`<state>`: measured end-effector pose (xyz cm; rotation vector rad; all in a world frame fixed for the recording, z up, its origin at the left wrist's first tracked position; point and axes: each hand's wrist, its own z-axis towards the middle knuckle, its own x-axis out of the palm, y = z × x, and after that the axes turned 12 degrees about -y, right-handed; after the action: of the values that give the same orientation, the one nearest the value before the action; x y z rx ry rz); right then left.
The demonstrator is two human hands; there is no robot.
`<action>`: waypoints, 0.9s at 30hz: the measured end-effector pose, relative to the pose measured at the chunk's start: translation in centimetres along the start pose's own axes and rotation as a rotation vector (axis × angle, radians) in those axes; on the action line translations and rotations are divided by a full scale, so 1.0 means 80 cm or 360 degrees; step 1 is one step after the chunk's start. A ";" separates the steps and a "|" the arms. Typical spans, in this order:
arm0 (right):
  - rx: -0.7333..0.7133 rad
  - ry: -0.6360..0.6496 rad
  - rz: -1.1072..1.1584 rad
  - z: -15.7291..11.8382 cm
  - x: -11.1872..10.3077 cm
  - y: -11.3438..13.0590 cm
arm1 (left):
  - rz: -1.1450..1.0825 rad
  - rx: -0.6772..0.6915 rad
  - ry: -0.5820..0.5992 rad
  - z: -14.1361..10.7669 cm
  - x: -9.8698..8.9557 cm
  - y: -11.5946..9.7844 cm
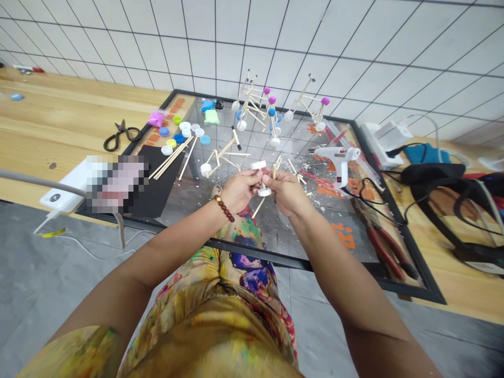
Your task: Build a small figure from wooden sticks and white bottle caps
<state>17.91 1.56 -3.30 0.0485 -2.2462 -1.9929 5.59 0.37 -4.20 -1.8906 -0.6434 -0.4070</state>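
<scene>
Over the middle of the glass-topped board, my left hand [241, 190] and my right hand [290, 192] meet, fingers pinched together. Between them is a small wooden-stick piece with a white bottle cap [259, 165] at its top and another white cap [264, 192] below. My fingertips cover the part joining the caps. A thin stick [259, 207] slants down beneath my right hand; whether it belongs to the piece I cannot tell. Just left stands a stick frame [225, 155] with a white cap wheel and black-tipped bar.
Several stick models [254, 107] with coloured tops stand at the back. A white glue gun [337, 160] and red-handled pliers [384, 241] lie right. Loose bottle caps [185, 127], wooden sticks [173, 157], black scissors [121, 135] and a white power bank [66, 186] are left.
</scene>
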 end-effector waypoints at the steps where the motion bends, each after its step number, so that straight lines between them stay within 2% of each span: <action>1: 0.0011 0.0007 -0.0008 0.000 -0.001 0.001 | 0.0022 0.0011 0.0031 0.000 0.000 0.000; 6: 0.0013 -0.0028 0.0037 -0.002 -0.005 0.005 | 0.0031 0.0040 0.0074 -0.005 0.000 -0.005; 9: -0.0048 -0.0093 0.0012 -0.003 -0.005 0.005 | 0.0004 0.0083 -0.0049 -0.007 -0.001 -0.007; 13: -0.0282 -0.0254 -0.0250 -0.002 -0.007 0.002 | 0.0037 0.0228 -0.0159 -0.008 -0.003 -0.006; 17: -0.0374 -0.0278 -0.0449 -0.002 -0.009 -0.001 | 0.0314 0.0423 -0.0300 -0.009 -0.004 -0.004; 19: -0.0395 -0.0256 -0.0530 -0.003 -0.011 -0.001 | 0.0591 0.0644 -0.0348 -0.009 -0.005 -0.005; 24: -0.0459 -0.0156 -0.0669 -0.006 -0.016 0.002 | 0.1379 0.1572 -0.0322 -0.008 -0.012 -0.005; 27: -0.0403 -0.0139 -0.0604 -0.007 -0.017 0.000 | 0.1610 0.1796 -0.0333 -0.006 -0.015 -0.002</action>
<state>19.35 1.17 -3.33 0.3954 -2.1404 -2.5025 4.57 -0.31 -4.52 -0.9350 0.0661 0.6978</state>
